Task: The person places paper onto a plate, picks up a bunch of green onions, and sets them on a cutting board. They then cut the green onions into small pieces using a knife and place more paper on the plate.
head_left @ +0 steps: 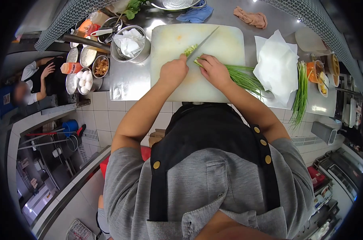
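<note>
holding the green onions (241,77) on the cutting board (229,40), we have our right grip (214,71) closed over one end and our left grip (174,73) clamped on the knife (204,42), its blade beside a chopped pile (189,49). white paper (274,66) lies rightward on the worktop (121,86), a metal bowl (142,55) leftward.

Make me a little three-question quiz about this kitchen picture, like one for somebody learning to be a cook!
1. Which hand grips the knife?
2. True or false: chopped green bits lie on the cutting board.
3. What does the right hand hold? A) an egg; B) long green stalks; C) a blue cloth.

Key: 1. The left hand. 2. True. 3. B.
</note>
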### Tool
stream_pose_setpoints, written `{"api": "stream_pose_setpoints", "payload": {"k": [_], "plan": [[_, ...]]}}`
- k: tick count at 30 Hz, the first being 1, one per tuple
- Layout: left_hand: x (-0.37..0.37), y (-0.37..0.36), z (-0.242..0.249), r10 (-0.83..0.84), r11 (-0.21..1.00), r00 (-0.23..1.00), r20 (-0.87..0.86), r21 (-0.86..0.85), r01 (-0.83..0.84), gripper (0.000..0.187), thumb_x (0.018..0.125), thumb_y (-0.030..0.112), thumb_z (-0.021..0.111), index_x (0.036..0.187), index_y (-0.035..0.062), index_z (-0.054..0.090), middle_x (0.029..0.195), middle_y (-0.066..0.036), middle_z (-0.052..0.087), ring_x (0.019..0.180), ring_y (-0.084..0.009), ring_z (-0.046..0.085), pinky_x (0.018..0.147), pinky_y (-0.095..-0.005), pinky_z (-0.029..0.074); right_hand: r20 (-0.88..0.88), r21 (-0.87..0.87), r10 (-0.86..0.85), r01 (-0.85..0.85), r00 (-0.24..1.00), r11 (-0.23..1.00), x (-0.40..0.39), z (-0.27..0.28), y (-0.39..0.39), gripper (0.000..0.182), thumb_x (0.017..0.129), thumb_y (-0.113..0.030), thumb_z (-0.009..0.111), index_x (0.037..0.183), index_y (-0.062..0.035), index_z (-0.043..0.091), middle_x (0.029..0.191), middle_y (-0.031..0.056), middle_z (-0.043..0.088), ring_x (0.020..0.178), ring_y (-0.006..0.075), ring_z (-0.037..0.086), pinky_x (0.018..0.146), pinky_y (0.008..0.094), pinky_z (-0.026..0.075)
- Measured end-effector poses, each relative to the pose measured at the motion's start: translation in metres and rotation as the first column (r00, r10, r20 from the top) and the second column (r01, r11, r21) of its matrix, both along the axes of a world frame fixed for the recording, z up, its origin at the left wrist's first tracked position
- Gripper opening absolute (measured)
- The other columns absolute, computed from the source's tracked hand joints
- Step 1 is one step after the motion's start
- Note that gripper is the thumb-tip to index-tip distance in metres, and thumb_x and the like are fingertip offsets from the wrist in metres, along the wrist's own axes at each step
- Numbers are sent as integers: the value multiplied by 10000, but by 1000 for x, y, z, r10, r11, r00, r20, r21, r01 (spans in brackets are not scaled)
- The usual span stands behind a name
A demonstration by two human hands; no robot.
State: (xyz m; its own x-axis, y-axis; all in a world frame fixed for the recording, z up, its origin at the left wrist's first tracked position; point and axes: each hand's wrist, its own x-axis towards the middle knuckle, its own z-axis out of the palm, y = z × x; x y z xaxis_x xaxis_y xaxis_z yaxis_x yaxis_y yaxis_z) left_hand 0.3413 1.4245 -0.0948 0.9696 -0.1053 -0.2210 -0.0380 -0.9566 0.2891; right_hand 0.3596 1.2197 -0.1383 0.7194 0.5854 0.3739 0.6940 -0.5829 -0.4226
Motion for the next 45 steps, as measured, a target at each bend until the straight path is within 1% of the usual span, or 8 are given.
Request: {"api": "stream_pose_setpoints", "payload": {"k": [9,12,17,26,28,34,37,45], "plan": [[-2,-2,3,-4,1000,1000,15,8,3,206,889,183,591,1021,30,553,792,-215,717,741,-380,723,680,-490,578,-47,79,-52,56,998,995,3,-2,11,395,855,-136,710,1238,-112,618,1145,76,612,1058,273,640,851,386,561],[2,-3,10,-24,1000,1000,-6,-9,24,205,889,185,594,1013,27,556,799,-213,718,759,-378,724,698,-488,577,-25,106,-93,95,995,990,4,-4,11,348,848,-142,738,1181,-104,643,1145,68,639,1036,268,654,839,379,568],[4,-4,17,-38,999,999,-16,-1,38,197,888,182,594,996,21,563,801,-218,716,771,-384,721,719,-491,575,52,142,-40,32,998,989,5,-6,9,236,820,-110,760,1027,-84,648,1111,57,653,1032,260,652,845,370,559],[10,-12,31,-55,998,998,27,16,55,164,893,164,573,985,28,562,801,-212,718,759,-377,724,714,-500,573,104,137,-37,23,994,990,7,-8,10,181,813,-119,741,953,-95,628,1031,51,635,1006,248,644,821,367,556],[12,-13,31,-127,991,992,1,32,127,173,917,155,533,1011,17,579,855,-217,726,803,-373,731,733,-496,575,119,122,-37,22,992,992,7,-7,10,177,812,-118,739,947,-96,626,1028,50,634,1001,247,644,817,366,556],[20,-16,68,-123,986,983,-138,98,137,218,952,129,450,1034,8,611,951,-219,729,879,-386,728,780,-485,573,111,95,-48,37,993,995,7,-8,11,159,818,-113,723,938,-98,620,1037,50,637,1006,245,643,818,363,556],[11,-4,74,-149,983,979,-140,82,162,229,883,129,539,1066,-2,584,896,-236,719,847,-399,717,771,-495,567,76,92,-74,67,994,994,8,-2,14,166,816,-112,715,948,-97,615,1061,48,643,1027,246,642,828,363,556],[-2,-9,19,-62,994,990,-130,77,72,204,885,146,556,1034,9,573,857,-227,718,817,-395,718,762,-501,568,1,83,-118,117,993,990,9,-2,19,175,806,-108,702,955,-100,611,1091,49,651,1052,253,636,842,373,553]]}}
